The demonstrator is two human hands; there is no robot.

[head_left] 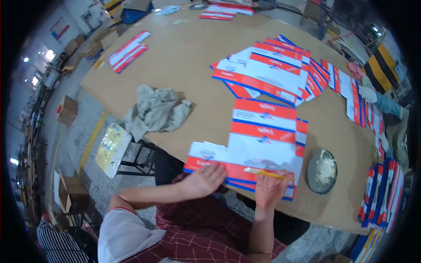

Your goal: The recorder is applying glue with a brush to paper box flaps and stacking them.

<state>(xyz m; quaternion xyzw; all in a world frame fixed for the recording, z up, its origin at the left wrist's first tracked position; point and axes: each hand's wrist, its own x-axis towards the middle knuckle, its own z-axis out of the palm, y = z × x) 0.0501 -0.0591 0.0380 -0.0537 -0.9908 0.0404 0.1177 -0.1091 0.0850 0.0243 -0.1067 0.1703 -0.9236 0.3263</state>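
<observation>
A flat red, white and blue carton blank [263, 140] lies on the wooden table [184, 57] in front of me. My left hand [206, 179] rests flat on its near left edge, fingers spread. My right hand [269, 189] holds a yellow brush [267, 173] across the blank's near edge. A round dark dish of pale paste [322, 171] sits just right of that hand.
A fanned pile of the same blanks [272, 70] lies farther back, with more stacks [379, 197] along the right edge and others [128, 51] at the far left. A crumpled grey cloth [155, 110] sits at the table's left edge, above a stool [112, 149]. Another person's sleeve [386, 103] shows at right.
</observation>
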